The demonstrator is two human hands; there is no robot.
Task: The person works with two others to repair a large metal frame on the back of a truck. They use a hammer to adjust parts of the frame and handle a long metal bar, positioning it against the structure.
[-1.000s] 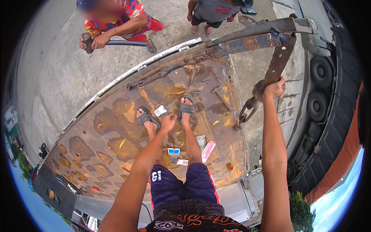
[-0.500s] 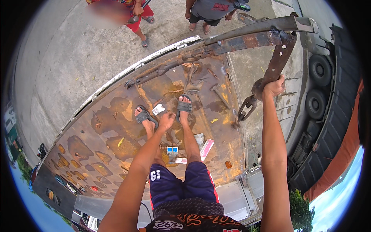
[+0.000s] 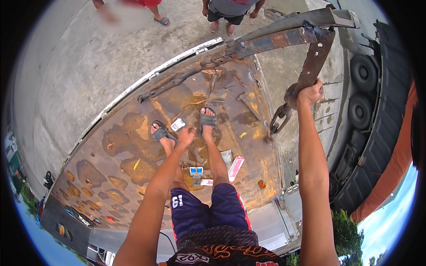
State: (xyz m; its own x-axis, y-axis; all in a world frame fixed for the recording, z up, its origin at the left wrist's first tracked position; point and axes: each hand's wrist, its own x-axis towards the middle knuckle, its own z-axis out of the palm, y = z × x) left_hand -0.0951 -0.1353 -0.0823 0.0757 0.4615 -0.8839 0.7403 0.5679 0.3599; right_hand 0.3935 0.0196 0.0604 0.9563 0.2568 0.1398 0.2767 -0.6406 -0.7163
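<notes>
My right hand (image 3: 311,93) is wrapped round the lower part of a rusty flat steel bar (image 3: 316,62). Its upper end joins a long rusty steel beam (image 3: 284,41) above the far edge of the metal deck (image 3: 146,177). Just left of that hand hangs a thick open metal link (image 3: 280,119). My left hand (image 3: 187,136) hovers between my sandalled feet with its fingers curled; whether anything is in them is hidden. Near it lies a small white object (image 3: 178,124). A turnbuckle-like rod (image 3: 177,80) runs along the beam's left part.
A hammer (image 3: 249,106) lies beyond my right foot. Between my legs are a blue-and-white box (image 3: 196,171) and a long pink-and-white box (image 3: 236,168). Two people stand on the concrete (image 3: 88,75) past the deck edge. A truck (image 3: 361,111) is parked at right.
The view has shifted slightly, and the person in red now shows less at the top edge. My right hand keeps its grip on the bar; my left hand has barely moved.
</notes>
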